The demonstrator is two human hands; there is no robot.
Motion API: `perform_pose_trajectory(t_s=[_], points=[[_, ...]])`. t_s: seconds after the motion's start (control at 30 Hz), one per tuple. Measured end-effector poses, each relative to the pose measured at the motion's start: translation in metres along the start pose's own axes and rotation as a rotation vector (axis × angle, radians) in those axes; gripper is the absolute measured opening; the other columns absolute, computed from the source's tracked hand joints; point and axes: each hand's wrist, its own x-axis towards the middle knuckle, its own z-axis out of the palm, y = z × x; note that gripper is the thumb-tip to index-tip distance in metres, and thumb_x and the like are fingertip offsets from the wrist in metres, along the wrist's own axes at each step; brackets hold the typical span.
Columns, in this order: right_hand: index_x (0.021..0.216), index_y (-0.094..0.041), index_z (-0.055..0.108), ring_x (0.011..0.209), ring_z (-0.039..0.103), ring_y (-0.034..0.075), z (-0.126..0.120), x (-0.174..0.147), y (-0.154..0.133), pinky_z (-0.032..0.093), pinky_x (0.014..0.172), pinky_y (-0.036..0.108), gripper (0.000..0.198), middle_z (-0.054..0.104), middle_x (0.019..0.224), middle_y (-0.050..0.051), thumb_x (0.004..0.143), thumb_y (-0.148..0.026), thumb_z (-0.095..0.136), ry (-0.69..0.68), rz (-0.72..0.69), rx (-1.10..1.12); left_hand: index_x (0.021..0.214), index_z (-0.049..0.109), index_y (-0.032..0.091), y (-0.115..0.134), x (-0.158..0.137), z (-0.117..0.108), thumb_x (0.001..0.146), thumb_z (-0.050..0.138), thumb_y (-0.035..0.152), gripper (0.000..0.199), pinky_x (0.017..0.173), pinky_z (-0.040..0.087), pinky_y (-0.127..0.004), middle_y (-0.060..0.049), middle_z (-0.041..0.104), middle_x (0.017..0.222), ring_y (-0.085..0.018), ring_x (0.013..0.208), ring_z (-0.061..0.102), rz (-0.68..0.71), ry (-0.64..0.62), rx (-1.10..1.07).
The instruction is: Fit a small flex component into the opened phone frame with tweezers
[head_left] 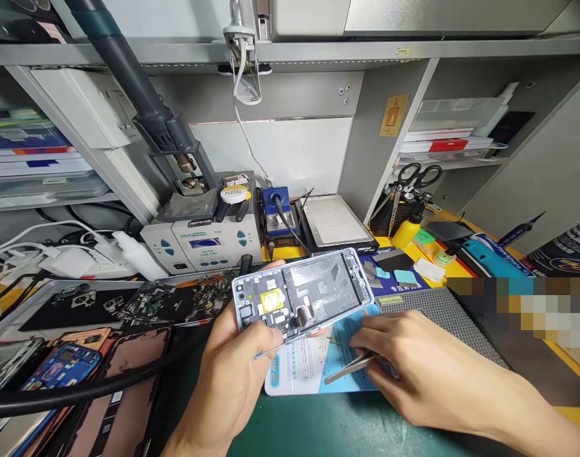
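Note:
My left hand [242, 362] grips an opened phone frame [313, 289] by its left end, thumb over the lower edge. Inside the frame, a yellow patch [271, 301] and a bent silvery flex cable [305, 313] show, beside a wide grey bay. A thin strip [267, 353] sticks out below my thumb; I cannot tell what it is. My right hand [399, 362] is closed around metal tweezers [349, 368], whose tips point left over a blue and white mat [299, 374]. The tweezers are apart from the phone frame.
A black hose [104, 398] crosses the left side over several phone parts [123, 381]. Behind stand a hot-air station [204, 241], a soldering iron stand [276, 212] and a flat plate device [335, 219]. Scissors [418, 174] and a yellow bottle [407, 231] are at right.

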Motion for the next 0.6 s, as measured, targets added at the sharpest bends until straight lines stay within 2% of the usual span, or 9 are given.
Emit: perform_pose_trajectory(t_s=[0.17,0.37,0.47,0.6], points=[[0.09,-0.021,0.069,0.068,0.067,0.02,0.0024,-0.0004,0.0027,0.04,0.062,0.03,0.019,0.073,0.08,0.004,0.087,-0.006,0.058,-0.056,0.009,-0.054,0.15,0.052,0.031,0.001,-0.0001,0.0014,0.076,0.063,0.008,0.078,0.093,0.056,-0.051,-0.005,0.079,0.112,-0.032,0.103,0.073,-0.016,0.011,-0.03],[0.088,-0.022,0.067,0.068,0.067,0.019,0.0012,-0.0023,0.008,0.04,0.062,0.029,0.017,0.072,0.08,0.003,0.088,-0.006,0.061,-0.047,-0.017,-0.021,0.142,0.061,0.03,0.0022,0.0016,0.0024,0.075,0.06,0.006,0.072,0.087,0.06,-0.047,-0.004,0.079,0.11,-0.032,0.109,0.07,0.014,-0.032,-0.059],[0.088,-0.023,0.066,0.069,0.067,0.02,-0.0001,-0.0021,0.0091,0.04,0.063,0.03,0.016,0.072,0.081,0.003,0.088,-0.007,0.06,-0.083,0.02,-0.037,0.139,0.063,0.029,0.0024,0.0024,0.0017,0.076,0.059,0.007,0.067,0.083,0.061,-0.044,-0.005,0.078,0.111,-0.031,0.109,0.07,0.011,-0.058,-0.046],[0.087,-0.024,0.063,0.067,0.066,0.022,-0.0019,-0.0011,0.0092,0.038,0.061,0.032,0.012,0.07,0.08,0.003,0.094,-0.016,0.057,-0.167,0.08,-0.071,0.136,0.066,0.026,0.0026,0.0029,0.0008,0.076,0.059,0.008,0.063,0.085,0.061,-0.045,-0.006,0.078,0.111,-0.032,0.11,0.07,0.007,-0.064,-0.026]])
